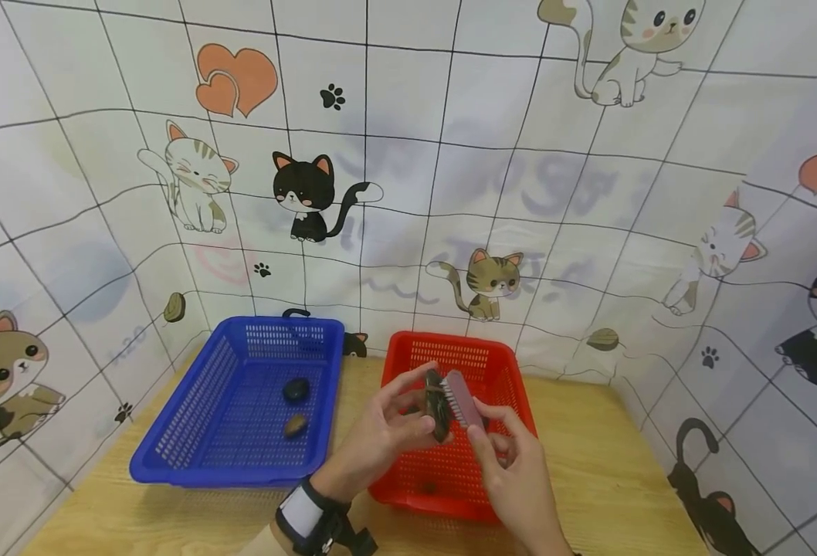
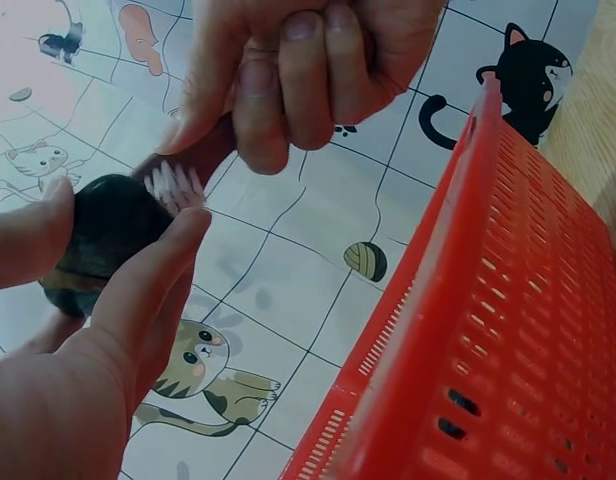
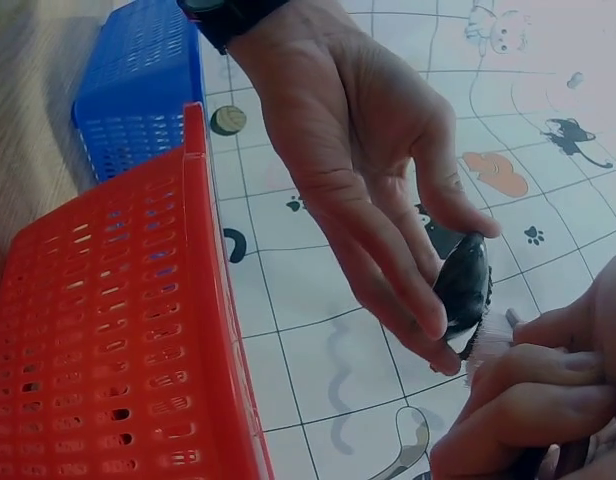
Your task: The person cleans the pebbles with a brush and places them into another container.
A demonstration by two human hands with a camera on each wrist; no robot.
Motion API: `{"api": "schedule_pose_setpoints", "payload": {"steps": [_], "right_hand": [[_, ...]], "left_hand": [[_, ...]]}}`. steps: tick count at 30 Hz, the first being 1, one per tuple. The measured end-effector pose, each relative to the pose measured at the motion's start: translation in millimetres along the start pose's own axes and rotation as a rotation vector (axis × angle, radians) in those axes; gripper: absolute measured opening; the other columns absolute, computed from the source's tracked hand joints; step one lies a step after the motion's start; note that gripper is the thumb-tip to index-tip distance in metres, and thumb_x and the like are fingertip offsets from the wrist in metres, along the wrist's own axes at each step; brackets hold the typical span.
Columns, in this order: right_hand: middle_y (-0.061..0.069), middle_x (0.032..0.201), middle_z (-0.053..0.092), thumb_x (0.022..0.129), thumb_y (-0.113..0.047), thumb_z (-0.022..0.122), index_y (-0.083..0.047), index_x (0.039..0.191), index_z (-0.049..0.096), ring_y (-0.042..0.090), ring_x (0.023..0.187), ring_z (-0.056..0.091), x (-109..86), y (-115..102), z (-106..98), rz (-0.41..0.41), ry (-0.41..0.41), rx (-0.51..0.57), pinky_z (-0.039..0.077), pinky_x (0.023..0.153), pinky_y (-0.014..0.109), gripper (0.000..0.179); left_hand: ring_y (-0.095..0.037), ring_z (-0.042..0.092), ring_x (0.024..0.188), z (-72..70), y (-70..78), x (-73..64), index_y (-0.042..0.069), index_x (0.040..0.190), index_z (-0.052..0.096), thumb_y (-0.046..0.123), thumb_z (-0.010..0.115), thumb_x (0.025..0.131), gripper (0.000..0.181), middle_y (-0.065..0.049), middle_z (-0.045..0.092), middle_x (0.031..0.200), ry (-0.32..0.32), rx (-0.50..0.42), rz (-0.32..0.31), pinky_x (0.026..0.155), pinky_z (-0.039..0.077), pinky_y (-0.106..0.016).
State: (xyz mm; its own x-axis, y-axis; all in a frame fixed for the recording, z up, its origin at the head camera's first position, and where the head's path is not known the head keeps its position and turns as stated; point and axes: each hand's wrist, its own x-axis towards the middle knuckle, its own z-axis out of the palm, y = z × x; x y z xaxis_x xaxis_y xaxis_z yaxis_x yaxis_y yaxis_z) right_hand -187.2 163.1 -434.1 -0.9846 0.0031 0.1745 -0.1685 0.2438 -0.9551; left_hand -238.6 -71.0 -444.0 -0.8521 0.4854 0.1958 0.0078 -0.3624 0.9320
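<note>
"What are you holding?"

"My left hand (image 1: 391, 428) pinches one dark, rounded stone (image 1: 438, 405) between thumb and fingers. My right hand (image 1: 520, 471) is curled round one dusky-pink brush (image 1: 462, 395), its white bristles against the stone."

"How many baskets?"

"Two, both perforated plastic, on my pale wooden worktop (image 1: 582, 448): one blue basket (image 1: 221, 476), one red basket (image 1: 450, 344)."

"And inside?"

"Two in the blue: one blackish stone (image 1: 296, 389), one brown stone (image 1: 295, 425). My hands block much of the red, so I can't count there."

"Behind?"

"A white, cat-printed sheet (image 1: 401, 193)."
</note>
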Motion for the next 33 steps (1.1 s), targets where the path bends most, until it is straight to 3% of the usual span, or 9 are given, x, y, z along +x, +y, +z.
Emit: {"api": "schedule_pose_setpoints", "payload": {"steps": [3, 7, 11, 15, 19, 25, 30, 33], "right_hand": [[0.006, 0.078, 0.064, 0.112, -0.021, 0.08, -0.021, 0.148, 0.073, 0.008, 0.054, 0.043, -0.4, 0.8, 0.4, 0.015, -0.007, 0.002, 0.04, 0.048, 0.023, 0.037], [0.01, 0.093, 0.072, 0.112, -0.02, 0.08, -0.021, 0.149, 0.073, 0.008, 0.055, 0.046, -2.5, 0.1, 2.1, 0.033, -0.003, -0.011, 0.042, 0.049, 0.023, 0.038], [0.011, 0.088, 0.07, 0.112, -0.021, 0.081, -0.021, 0.149, 0.072, 0.009, 0.054, 0.048, -5.5, -2.8, 4.8, 0.022, 0.012, -0.014, 0.045, 0.049, 0.023, 0.039], [0.009, 0.081, 0.067, 0.112, -0.018, 0.08, -0.025, 0.152, 0.071, 0.009, 0.055, 0.048, -7.9, -7.0, 6.9, 0.009, 0.029, -0.033, 0.049, 0.051, 0.025, 0.041], [0.005, 0.071, 0.059, 0.112, -0.015, 0.079, -0.026, 0.153, 0.07, 0.008, 0.054, 0.044, -6.8, -7.5, 6.9, -0.012, 0.049, -0.064, 0.047, 0.05, 0.025, 0.043], [0.006, 0.07, 0.058, 0.113, -0.017, 0.078, -0.024, 0.153, 0.07, 0.008, 0.053, 0.042, 0.0, 0.2, 2.1, -0.014, 0.062, -0.039, 0.041, 0.048, 0.024, 0.041], [0.007, 0.079, 0.068, 0.115, -0.02, 0.076, -0.026, 0.156, 0.068, 0.011, 0.055, 0.045, 3.1, 2.9, -5.2, 0.018, 0.086, -0.04, 0.042, 0.05, 0.024, 0.042], [0.006, 0.079, 0.069, 0.115, -0.018, 0.077, -0.026, 0.157, 0.068, 0.011, 0.055, 0.047, 2.5, 1.3, -8.4, -0.011, 0.111, -0.059, 0.045, 0.05, 0.024, 0.044]], "left_hand": [[-0.041, 0.07, 0.148, -2.1, -0.4, -1.3, 0.026, 0.185, 0.035, 0.015, 0.076, 0.114, 0.082, -0.032, 0.05, 0.175, 0.033, -0.02, 0.021, 0.115, 0.068, -0.051], [-0.042, 0.072, 0.149, -3.1, -0.9, -2.7, 0.015, 0.183, 0.037, 0.014, 0.074, 0.115, 0.077, -0.029, 0.052, 0.177, 0.09, -0.012, -0.012, 0.115, 0.068, -0.046], [-0.037, 0.075, 0.146, -0.2, -0.8, -2.7, 0.007, 0.177, 0.047, 0.013, 0.072, 0.116, 0.067, -0.026, 0.061, 0.168, 0.083, 0.018, -0.035, 0.117, 0.067, -0.042], [-0.031, 0.077, 0.14, 3.7, 0.4, -2.6, 0.006, 0.173, 0.055, 0.013, 0.072, 0.116, 0.06, -0.024, 0.066, 0.159, 0.02, 0.026, -0.025, 0.116, 0.067, -0.043], [-0.032, 0.076, 0.142, 4.2, 1.6, -2.9, 0.006, 0.173, 0.054, 0.013, 0.07, 0.117, 0.059, -0.027, 0.063, 0.164, -0.019, 0.028, -0.015, 0.116, 0.067, -0.042], [-0.047, 0.067, 0.154, 2.2, 4.4, -3.8, 0.01, 0.178, 0.048, 0.012, 0.067, 0.118, 0.063, -0.032, 0.052, 0.175, 0.008, 0.02, -0.037, 0.118, 0.066, -0.042], [-0.045, 0.07, 0.151, 2.4, 6.0, -4.4, 0.009, 0.178, 0.047, 0.015, 0.069, 0.118, 0.064, -0.029, 0.049, 0.18, 0.047, 0.013, -0.053, 0.12, 0.064, -0.041], [-0.039, 0.077, 0.143, 2.5, 5.9, -3.4, 0.009, 0.177, 0.048, 0.014, 0.069, 0.118, 0.063, -0.028, 0.052, 0.178, 0.082, 0.018, -0.062, 0.118, 0.065, -0.04]]}}
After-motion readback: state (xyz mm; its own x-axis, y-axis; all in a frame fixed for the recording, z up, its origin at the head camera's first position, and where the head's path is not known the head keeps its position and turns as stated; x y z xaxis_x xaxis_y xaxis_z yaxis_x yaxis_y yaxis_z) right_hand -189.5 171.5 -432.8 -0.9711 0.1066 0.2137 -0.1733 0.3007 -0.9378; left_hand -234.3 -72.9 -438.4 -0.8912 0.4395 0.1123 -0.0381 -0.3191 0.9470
